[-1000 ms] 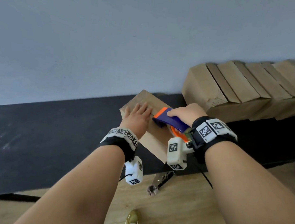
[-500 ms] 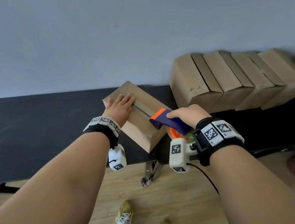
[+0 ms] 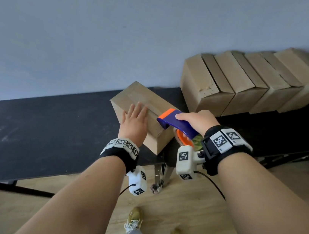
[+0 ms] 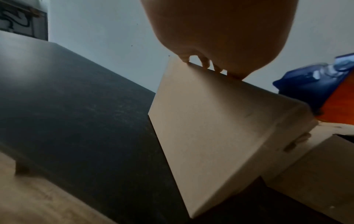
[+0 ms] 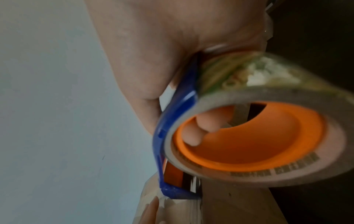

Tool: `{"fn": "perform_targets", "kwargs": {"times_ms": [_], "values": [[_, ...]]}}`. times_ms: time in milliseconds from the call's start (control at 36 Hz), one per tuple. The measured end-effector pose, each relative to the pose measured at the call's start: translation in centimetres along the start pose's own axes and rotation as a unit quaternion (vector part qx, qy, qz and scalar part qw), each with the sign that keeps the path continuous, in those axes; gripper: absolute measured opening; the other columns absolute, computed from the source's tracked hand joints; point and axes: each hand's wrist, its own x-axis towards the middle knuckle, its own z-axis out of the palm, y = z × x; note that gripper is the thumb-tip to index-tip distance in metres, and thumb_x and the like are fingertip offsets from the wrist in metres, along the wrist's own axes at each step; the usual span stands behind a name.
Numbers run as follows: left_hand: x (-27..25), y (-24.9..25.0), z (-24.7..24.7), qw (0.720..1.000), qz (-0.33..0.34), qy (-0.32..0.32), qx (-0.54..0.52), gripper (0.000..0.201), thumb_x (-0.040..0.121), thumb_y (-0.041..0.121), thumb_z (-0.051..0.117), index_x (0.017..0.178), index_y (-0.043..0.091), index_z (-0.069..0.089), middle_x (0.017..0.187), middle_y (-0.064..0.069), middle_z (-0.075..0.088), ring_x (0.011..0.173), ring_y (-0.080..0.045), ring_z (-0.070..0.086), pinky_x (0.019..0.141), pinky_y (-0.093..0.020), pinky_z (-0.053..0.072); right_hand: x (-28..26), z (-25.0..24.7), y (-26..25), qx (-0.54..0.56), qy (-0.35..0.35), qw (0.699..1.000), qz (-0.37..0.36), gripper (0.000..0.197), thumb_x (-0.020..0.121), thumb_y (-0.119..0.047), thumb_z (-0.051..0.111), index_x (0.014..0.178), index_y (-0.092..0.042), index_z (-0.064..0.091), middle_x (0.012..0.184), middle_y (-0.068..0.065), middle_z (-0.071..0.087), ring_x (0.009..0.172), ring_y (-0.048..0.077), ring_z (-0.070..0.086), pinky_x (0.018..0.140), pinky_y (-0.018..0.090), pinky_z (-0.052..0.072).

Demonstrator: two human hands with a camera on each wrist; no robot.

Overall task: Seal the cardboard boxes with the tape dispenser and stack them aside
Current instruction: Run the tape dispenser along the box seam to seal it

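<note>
A small cardboard box (image 3: 134,97) (image 4: 206,128) (image 5: 235,204) sits on the black table (image 3: 49,127) near its front edge. My left hand (image 3: 135,118) lies flat on the box top with straight fingers (image 4: 203,63). My right hand (image 3: 199,120) grips the blue and orange tape dispenser (image 3: 176,123) (image 5: 178,136), whose nose touches the near end of the box top. The tape roll (image 5: 268,128) with its orange core hangs just off the box's near corner. In the right wrist view my fingers curl into the core.
A row of several closed cardboard boxes (image 3: 253,85) leans against the grey wall at the back right. The black table's left half (image 3: 29,129) is bare. Wooden floor (image 3: 196,212), a metal table leg (image 3: 163,173) and my shoes lie below.
The dispenser has slid toward me along the box top to its near end. My left hand has shifted slightly nearer on the box and stays flat.
</note>
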Motion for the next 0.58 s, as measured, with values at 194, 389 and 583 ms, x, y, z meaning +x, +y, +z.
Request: {"fn": "perform_targets", "kwargs": {"times_ms": [194,389,583], "values": [[-1.8,0.8,0.2,0.997,0.028,-0.062,-0.021,0.08,0.089,0.05,0.044,0.154,0.025,0.004,0.161,0.006,-0.009,0.147,-0.014,-0.016,0.12,-0.04,-0.007,0.1,-0.2,0.0,0.001,0.003,1.0,-0.001,0.057,0.065,-0.049,0.079,0.098,-0.005,0.063,0.09,0.012,0.072,0.082,0.029,0.072,0.085,0.043,0.059],[-1.0,1.4,0.0,0.99,0.065,-0.095,0.079,0.105,0.078,0.064,0.052,0.153,0.022,-0.008,0.16,0.003,-0.016,0.145,-0.019,-0.022,0.118,-0.047,-0.01,-0.1,-0.3,0.0,-0.003,-0.006,1.0,-0.003,0.06,0.07,-0.048,0.078,0.107,-0.004,0.06,0.096,0.013,0.071,0.086,0.028,0.071,0.088,0.041,0.057],[-0.7,2.1,0.8,0.985,0.066,-0.097,0.129,0.088,0.088,0.053,0.044,0.153,0.02,-0.006,0.161,-0.002,-0.013,0.146,-0.027,-0.019,0.118,-0.051,-0.006,-0.4,-0.8,0.8,0.002,-0.01,1.0,-0.01,0.054,0.076,-0.044,0.077,0.104,-0.002,0.058,0.098,0.012,0.069,0.089,0.027,0.069,0.085,0.035,0.056]]}}
